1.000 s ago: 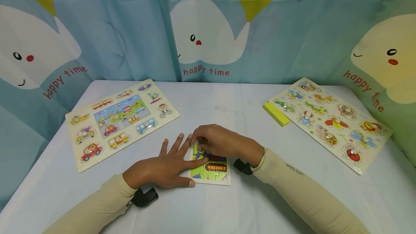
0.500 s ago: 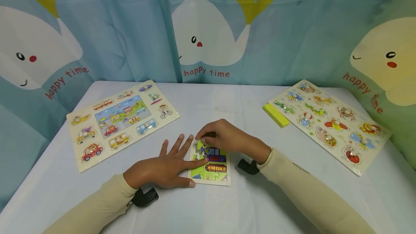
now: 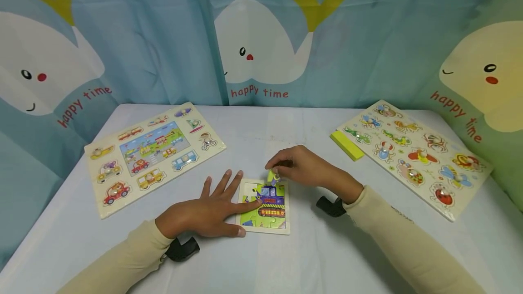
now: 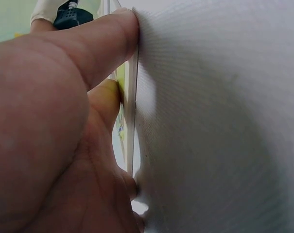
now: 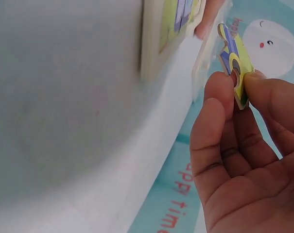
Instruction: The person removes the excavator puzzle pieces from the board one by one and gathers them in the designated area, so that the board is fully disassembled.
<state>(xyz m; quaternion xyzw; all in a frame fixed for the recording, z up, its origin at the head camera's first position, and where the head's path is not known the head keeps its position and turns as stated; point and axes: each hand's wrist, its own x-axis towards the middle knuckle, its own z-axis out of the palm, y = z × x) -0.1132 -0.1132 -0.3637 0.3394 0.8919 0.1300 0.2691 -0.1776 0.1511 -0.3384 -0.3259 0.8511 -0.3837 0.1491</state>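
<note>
A small jigsaw puzzle in a pale frame lies on the table, showing a purple vehicle on green. Its upper-left corner is a bare pale gap. My left hand lies spread at the puzzle's left side, its index finger resting on the pieces and the thumb by the lower edge. My right hand pinches a green and purple puzzle piece between thumb and fingers, raised over the puzzle's upper right edge. In the right wrist view the piece stands on edge, clear of the frame.
At the left back lies a vehicle peg puzzle board. An insect peg puzzle board lies at the right, with a yellow-green block by its left edge. A whale-print curtain hangs behind the table.
My right hand has lifted the piece out of the puzzle's upper-left corner and carried it up and to the right. The left hand has stayed in place.
</note>
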